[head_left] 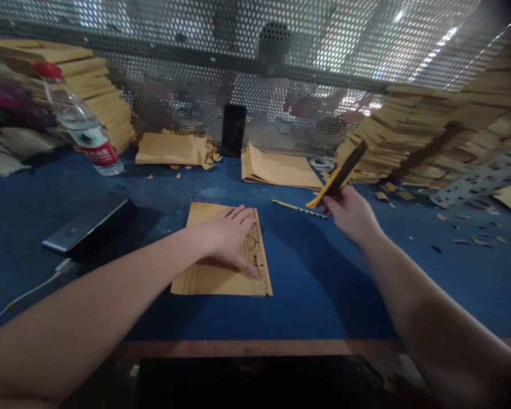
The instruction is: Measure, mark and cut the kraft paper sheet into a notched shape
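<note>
A clear plastic ruler lies along the right edge of a folded brown kraft paper piece on the blue table. My left hand rests flat over both, fingers spread, with thumb and fingertips on the ruler. Off to the right, my right hand is closed around a yellow-and-black utility knife, raised above the table and a little blurred. A patterned pencil lies between the paper and my right hand.
Behind stand a dark phone, folded kraft paper and a perforated metal screen. At left are a water bottle and a black device with a white cable. Paper stacks and scraps lie right.
</note>
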Demonstrator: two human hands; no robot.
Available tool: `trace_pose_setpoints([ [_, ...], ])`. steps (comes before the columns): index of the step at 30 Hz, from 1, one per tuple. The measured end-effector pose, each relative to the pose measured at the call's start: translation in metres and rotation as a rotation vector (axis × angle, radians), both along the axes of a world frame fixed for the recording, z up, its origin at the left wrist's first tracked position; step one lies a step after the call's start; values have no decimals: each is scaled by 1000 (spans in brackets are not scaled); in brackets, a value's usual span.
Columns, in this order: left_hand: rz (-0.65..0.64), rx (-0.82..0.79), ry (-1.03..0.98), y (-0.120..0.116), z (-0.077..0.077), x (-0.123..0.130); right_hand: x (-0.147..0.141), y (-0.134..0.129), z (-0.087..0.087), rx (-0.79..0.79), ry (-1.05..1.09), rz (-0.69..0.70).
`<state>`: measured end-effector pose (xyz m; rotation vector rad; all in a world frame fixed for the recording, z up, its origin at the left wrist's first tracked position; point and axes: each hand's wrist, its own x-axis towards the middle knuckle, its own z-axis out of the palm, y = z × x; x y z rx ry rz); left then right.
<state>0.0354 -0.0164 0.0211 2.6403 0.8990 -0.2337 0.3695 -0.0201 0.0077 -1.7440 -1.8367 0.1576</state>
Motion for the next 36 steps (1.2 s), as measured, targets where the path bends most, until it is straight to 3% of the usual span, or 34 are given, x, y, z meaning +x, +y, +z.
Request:
trace_pose_setpoints([
  [5, 0, 4, 2, -1, 0, 1, -60, -13, -11, -157, 139, 206],
  [10, 13, 11, 10, -2, 1, 2, -98, -30, -9, -183, 92, 323],
  [20, -4, 27, -28, -1, -2, -1, -104, -40, 2, -111, -113, 379],
  [36, -1, 38, -8, 3, -5, 2, -103, -27, -3, -75, -156, 339],
])
